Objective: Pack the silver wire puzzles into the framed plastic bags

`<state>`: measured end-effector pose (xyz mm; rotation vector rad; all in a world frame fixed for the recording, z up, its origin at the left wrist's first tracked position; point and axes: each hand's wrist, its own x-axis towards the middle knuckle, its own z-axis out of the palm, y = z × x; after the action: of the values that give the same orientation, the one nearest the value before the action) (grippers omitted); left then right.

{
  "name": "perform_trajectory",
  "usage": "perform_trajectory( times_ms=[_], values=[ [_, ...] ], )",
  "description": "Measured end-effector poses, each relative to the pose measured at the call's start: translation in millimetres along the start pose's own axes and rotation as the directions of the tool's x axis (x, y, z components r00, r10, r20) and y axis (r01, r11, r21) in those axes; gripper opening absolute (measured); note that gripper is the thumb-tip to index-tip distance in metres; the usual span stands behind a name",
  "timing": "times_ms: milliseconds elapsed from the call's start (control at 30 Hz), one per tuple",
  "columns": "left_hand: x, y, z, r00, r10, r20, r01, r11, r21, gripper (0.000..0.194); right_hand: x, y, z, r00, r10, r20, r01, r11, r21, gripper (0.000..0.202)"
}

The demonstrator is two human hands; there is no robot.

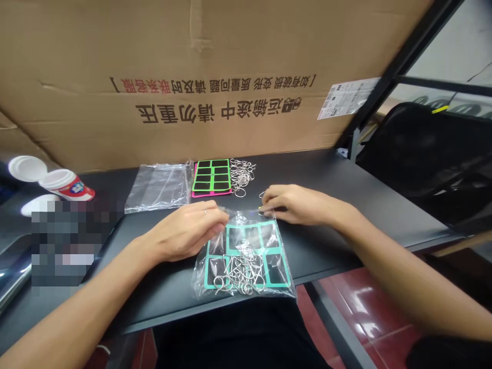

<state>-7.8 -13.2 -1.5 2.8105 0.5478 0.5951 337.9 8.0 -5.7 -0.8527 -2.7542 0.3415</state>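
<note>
A clear plastic bag (199, 279) lies over the table's front edge. Inside it are a teal-framed card with black panels (283, 256) and a tangle of silvery metal rings and wire pieces (246, 271). My left hand (192, 228) is closed on the bag's upper left edge, a ring on one finger. At the upper right edge, my right hand (292, 204) has its fingers pinched together on the bag's plastic; the fingertips are partly hidden. A small bit of metal wire shows just behind them.
Behind the bag lie green-framed and pink cards (211, 175) with more metal rings (243, 174) and an empty clear bag (157, 187). A red-and-white tub (73, 184) lies at left. A large cardboard sheet (215, 46) closes off the back of the black table (323, 179).
</note>
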Motion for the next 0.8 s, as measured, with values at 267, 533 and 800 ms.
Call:
perform_trajectory(
  times_ms=[267,533,800],
  values=[
    [-0.5,-3.2,3.7,1.000,-0.007,-0.022,0.007,1.000,0.005,0.018,-127.1,-65.4,33.1,0.970,0.100,-0.223,-0.122,0.989,-0.088,0.068],
    [-0.4,-5.1,4.6,1.000,-0.008,-0.010,0.008,1.000,0.019,0.019,-140.6,-84.7,61.9,0.923,0.072,-0.377,-0.073,0.997,0.013,0.067],
    [1.1,-2.7,2.8,0.999,0.015,-0.042,-0.013,0.998,0.057,0.018,-15.2,-32.7,-5.0,0.740,0.335,-0.584,-0.166,0.931,0.324,0.009]
  ],
)
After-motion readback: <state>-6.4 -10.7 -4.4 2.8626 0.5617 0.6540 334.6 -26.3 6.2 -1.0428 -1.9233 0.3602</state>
